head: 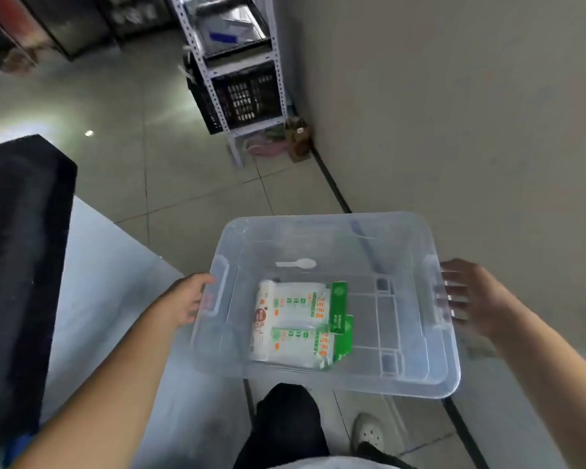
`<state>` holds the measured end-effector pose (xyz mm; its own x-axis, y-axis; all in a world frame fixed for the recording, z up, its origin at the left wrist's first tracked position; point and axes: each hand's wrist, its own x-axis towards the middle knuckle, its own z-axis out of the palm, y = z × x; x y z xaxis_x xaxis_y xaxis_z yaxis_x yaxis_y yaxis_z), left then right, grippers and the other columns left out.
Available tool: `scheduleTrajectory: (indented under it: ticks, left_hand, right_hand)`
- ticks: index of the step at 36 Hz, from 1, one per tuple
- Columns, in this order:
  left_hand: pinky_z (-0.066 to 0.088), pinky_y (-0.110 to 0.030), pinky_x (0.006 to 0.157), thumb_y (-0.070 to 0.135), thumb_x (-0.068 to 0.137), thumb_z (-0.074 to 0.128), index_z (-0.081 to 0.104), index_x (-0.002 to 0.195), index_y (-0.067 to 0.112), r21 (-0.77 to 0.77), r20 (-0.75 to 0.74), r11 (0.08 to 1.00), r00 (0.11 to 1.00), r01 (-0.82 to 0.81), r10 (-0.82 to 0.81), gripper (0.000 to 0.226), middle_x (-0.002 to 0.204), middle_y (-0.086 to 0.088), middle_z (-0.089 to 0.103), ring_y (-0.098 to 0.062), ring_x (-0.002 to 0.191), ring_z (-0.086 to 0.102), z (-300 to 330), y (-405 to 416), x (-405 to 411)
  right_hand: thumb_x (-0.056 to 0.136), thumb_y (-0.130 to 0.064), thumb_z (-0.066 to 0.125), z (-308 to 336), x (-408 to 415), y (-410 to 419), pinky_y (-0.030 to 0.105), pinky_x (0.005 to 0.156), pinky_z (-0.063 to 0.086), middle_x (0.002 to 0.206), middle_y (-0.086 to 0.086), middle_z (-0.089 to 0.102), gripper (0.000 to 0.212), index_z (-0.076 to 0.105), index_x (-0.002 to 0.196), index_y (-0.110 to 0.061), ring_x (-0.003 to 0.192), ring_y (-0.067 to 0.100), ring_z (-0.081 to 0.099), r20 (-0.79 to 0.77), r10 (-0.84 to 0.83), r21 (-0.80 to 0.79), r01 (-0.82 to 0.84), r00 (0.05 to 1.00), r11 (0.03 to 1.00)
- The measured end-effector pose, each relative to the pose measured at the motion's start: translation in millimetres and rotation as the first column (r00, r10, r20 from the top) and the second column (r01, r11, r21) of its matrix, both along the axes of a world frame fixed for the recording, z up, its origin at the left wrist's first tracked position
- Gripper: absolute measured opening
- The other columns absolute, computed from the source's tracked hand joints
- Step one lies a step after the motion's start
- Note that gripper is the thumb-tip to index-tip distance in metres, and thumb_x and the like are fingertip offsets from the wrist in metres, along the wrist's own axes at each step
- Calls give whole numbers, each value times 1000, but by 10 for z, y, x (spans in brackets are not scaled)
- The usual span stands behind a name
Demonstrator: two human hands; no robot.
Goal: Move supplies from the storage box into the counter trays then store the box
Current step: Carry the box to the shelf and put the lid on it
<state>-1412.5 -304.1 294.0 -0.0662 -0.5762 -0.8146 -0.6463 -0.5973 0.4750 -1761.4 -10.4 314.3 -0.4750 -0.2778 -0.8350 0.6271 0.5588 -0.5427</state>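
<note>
I carry a clear plastic storage box (420,374) in front of me, above the tiled floor. My left hand (188,301) grips its left handle. My right hand (467,296) holds the right rim, fingers curled under the edge and seen through the plastic. Inside lie two white and green packets (298,324) side by side and a small white plastic spoon (296,264) further in.
A black counter edge (21,265) and a pale grey surface (109,299) stand to my left. A white metal shelf rack (241,72) with a black crate stands ahead by the wall (454,113). My leg and shoe (369,431) show below the box.
</note>
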Motion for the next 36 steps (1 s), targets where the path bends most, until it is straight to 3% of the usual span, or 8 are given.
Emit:
scheduleTrajectory:
  ticks: [5, 9, 12, 16, 24, 30, 34, 36]
  left_hand:
    - [42, -29, 65, 30, 91, 52, 54, 118, 16, 24, -54, 987, 986, -157, 158, 30, 89, -6, 57, -19, 77, 57, -165, -921, -155]
    - [40, -28, 61, 35, 91, 53, 55, 109, 12, 80, -88, 974, 971, -213, 220, 29, 84, -10, 54, -22, 71, 54, -272, -1744, -346]
    - [40, -29, 61, 36, 90, 56, 60, 90, 11, 90, -135, 954, 945, -286, 297, 25, 73, -9, 50, -24, 62, 48, -278, -2343, -551]
    - [31, -28, 50, 21, 97, 49, 49, 71, 13, 69, -184, 947, 929, -315, 322, 27, 65, -8, 42, -22, 54, 39, -124, -3077, -943]
    - [36, -28, 58, 28, 84, 61, 56, 84, 16, 158, -182, 916, 901, -368, 394, 13, 77, -7, 51, -20, 63, 47, -138, -4559, -1222]
    - [40, -27, 61, 34, 82, 64, 60, 108, 12, 184, -104, 905, 908, -385, 407, 34, 90, -9, 58, -21, 74, 54, -406, -5899, -1027]
    - [41, -29, 64, 32, 84, 62, 62, 112, 13, 196, -55, 874, 885, -445, 462, 34, 90, -9, 58, -23, 75, 54, -442, -6707, -658]
    - [40, -28, 63, 33, 84, 62, 61, 111, 13, 190, -35, 846, 858, -498, 513, 33, 90, -10, 58, -23, 74, 54, -402, -7055, -443]
  right_hand:
    - [81, -38, 59, 114, -488, -1452, 31, 69, 40, 85, 3, 59, 21, 61, 89, -19, 73, 22, 52, -29, 155, -19, -155, 988, 988]
    - [80, -39, 60, 257, -735, -2492, 30, 70, 39, 85, 4, 57, 25, 60, 92, -18, 72, 22, 52, -62, 212, 10, -211, 975, 977]
    - [80, -38, 61, 413, -887, -3183, 29, 69, 40, 86, 4, 56, 24, 60, 91, -18, 73, 22, 52, -109, 187, 9, -187, 976, 982]
    - [81, -37, 61, 608, -1075, -3986, 29, 69, 42, 84, 3, 58, 20, 62, 88, -19, 72, 22, 53, -152, 171, -14, -175, 974, 984]
    - [86, -32, 57, 542, -1410, -5404, 31, 68, 41, 88, 4, 58, 13, 61, 83, -20, 75, 22, 52, -201, 135, -56, -149, 970, 987]
    - [83, -34, 62, 146, -1616, -7044, 32, 69, 44, 93, 7, 61, 20, 63, 90, -15, 80, 26, 55, -144, 215, -28, -221, 966, 975]
    - [83, -33, 64, -68, -1568, -8240, 31, 64, 43, 95, 7, 61, 18, 63, 89, -16, 78, 25, 55, -53, 305, -40, -308, 951, 951]
    - [77, -36, 72, -156, -1496, -8848, 33, 67, 47, 103, 7, 62, 29, 64, 94, -15, 83, 26, 58, -5, 369, -36, -369, 929, 929]
